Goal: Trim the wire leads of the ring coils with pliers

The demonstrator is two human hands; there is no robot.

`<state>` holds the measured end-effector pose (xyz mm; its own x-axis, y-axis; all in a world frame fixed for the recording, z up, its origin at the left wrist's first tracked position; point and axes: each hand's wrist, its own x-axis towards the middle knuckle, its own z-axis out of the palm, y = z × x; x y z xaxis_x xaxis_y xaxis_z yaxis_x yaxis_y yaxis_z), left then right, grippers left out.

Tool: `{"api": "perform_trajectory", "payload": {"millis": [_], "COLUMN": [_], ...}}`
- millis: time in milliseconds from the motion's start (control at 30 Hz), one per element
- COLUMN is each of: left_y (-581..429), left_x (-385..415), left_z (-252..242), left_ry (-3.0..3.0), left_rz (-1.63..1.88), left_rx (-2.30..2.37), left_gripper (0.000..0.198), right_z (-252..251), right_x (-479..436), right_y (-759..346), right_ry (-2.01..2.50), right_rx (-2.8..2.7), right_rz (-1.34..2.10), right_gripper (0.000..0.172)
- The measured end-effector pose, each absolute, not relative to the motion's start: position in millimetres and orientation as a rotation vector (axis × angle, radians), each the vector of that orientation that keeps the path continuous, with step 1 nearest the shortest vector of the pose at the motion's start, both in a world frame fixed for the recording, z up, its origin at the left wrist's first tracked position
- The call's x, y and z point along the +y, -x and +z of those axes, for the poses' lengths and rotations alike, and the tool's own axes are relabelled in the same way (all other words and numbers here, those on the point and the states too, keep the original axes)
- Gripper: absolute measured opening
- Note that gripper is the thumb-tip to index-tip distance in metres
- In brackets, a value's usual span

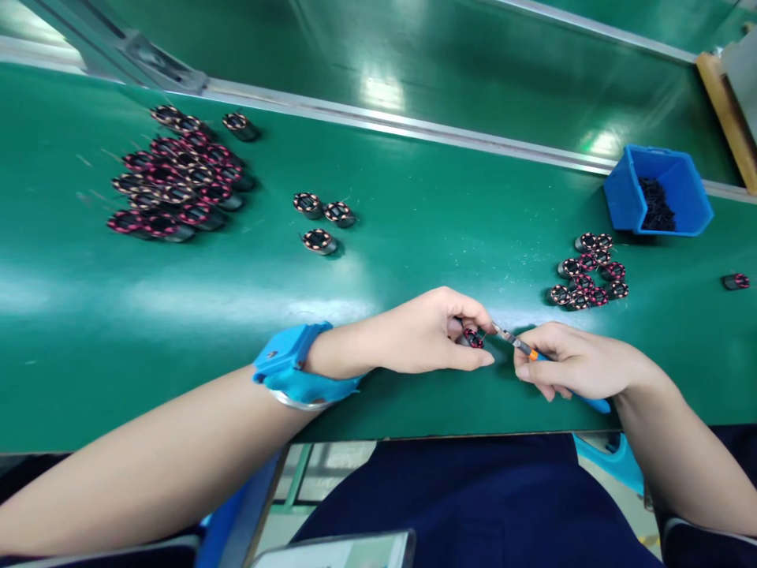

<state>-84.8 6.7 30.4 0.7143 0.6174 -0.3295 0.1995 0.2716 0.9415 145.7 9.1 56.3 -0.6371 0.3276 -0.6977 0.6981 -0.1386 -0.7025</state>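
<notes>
Stator (473, 339) with dark red windings sits in the left hand (423, 331), above the near edge of the green worktop (414, 244) and mostly covered by curled fingers. That grip is closed around it, thumb on the near side and fingers on the far side. Just to the right, the right hand (573, 363) has its grip wrapped around a plier-like tool (523, 347) with blue and orange handles; the metal tip points at the left fingertips, though I cannot tell whether its jaws are apart or together, or whether it touches the stator. A blue wristband (319, 385) circles the left wrist. Farther out on the worktop, three stators (319, 241) with copper-coloured windings stand near one another, beyond the left forearm. Well to their left lies a large, tightly packed group (177, 181) of red and copper-coloured ones, with a single stator (240, 126) just off its far right side. Beyond the right hand stands a smaller cluster (584, 282) of both colours, and behind that a blue bin (620, 197) holds thin black pieces (656, 209). One more red-wound stator (736, 282) lies alone at far right. A metal rail (384, 120) runs along the worktop's far side.
</notes>
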Motion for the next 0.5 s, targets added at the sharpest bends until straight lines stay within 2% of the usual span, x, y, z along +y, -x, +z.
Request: {"api": "perform_trajectory", "payload": {"millis": [500], "left_y": [85], "left_x": [5], "left_z": [30], "left_ry": [-1.354], "left_rz": [0.330], "left_rx": [0.771], "left_gripper": [0.032], "right_z": [67], "right_x": [3], "right_y": [-139], "right_ry": [-1.250], "right_rx": [1.876], "right_rz": [-1.712], "right_gripper": [0.022]}}
